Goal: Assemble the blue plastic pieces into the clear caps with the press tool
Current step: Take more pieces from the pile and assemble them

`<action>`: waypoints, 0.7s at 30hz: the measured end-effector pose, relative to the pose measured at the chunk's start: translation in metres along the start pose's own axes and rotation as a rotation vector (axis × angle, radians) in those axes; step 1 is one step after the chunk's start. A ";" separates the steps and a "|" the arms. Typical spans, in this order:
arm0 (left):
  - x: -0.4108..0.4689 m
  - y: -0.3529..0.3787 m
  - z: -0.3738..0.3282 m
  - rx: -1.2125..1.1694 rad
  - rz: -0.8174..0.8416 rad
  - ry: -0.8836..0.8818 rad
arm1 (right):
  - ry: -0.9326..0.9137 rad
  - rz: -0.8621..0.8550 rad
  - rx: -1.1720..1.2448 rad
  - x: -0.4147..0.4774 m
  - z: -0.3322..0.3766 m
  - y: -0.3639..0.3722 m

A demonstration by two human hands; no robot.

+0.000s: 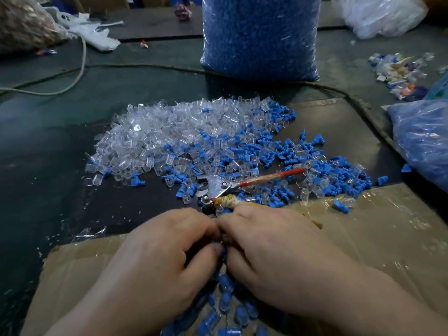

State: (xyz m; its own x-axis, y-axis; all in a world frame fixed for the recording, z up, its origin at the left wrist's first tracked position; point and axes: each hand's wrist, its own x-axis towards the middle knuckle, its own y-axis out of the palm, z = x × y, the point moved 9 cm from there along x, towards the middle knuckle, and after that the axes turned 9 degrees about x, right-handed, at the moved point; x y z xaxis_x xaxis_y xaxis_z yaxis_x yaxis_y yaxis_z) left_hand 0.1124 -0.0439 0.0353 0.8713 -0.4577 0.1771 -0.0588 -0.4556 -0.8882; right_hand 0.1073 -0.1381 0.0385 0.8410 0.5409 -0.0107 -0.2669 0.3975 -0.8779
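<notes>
Many blue pieces [286, 163] are spread on the dark counter [48, 166], in the middle of the view. On their left side they are mixed with a bigger heap of clear caps [155, 141].

At the near edge of this heap the press tool [218, 185] is laid flat. Its metal head is turned to the left. One red handle is pointed to the right, over the blue pieces. The other handle is wrapped in yellowish cloth and is led under the right hand [278, 251]; whether it is gripped there cannot be told.

Just in front of the tool, the left hand [157, 258] and the right hand are brought together. The fingers [208, 229] of both are curled and pressed tip to tip. What is pinched between them is hidden, so it cannot be told.

Below the hands, between the wrists, a group of caps with blue inside [225, 299] is seen lying on brown cardboard [363, 238], which is partly covered with shiny tape.

Behind the heap a tall bag of blue pieces [259, 37] is stood upright on the counter. A second bag with blue content [424, 141] is seen at the right edge. Further back on the right, a small heap of mixed scraps [400, 73] and a clear plastic bag [380, 15] are placed. A light cord [80, 69] is laid across the counter at the far left.
</notes>
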 end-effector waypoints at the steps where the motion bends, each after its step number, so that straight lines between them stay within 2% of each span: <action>1: 0.000 0.001 -0.003 0.003 0.017 0.028 | 0.002 0.015 -0.016 0.000 0.000 0.002; 6: 0.000 0.000 -0.007 0.000 0.001 0.082 | 0.011 0.109 -0.009 -0.002 -0.001 0.007; 9: 0.000 -0.007 0.014 0.037 -0.133 -0.080 | 0.012 0.112 0.013 -0.004 -0.002 0.006; 12: -0.001 -0.022 0.043 0.134 -0.314 -0.275 | 0.047 0.019 0.059 -0.002 -0.008 -0.002; 14: 0.001 -0.019 0.055 0.185 -0.279 -0.328 | 0.069 -0.046 0.057 0.001 -0.013 -0.007; 17: 0.008 -0.004 0.054 0.312 -0.132 -0.311 | 0.111 -0.131 0.068 0.004 -0.022 -0.014; 21: 0.010 0.000 0.052 0.337 -0.122 -0.289 | 0.137 -0.176 0.089 0.005 -0.028 -0.018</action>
State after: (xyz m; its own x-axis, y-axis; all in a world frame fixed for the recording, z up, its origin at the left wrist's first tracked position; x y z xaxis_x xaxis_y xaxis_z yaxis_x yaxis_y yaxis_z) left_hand 0.1460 -0.0090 0.0152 0.9650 -0.1622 0.2063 0.1731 -0.1973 -0.9649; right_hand 0.1296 -0.1632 0.0403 0.9326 0.3544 0.0688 -0.1456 0.5437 -0.8265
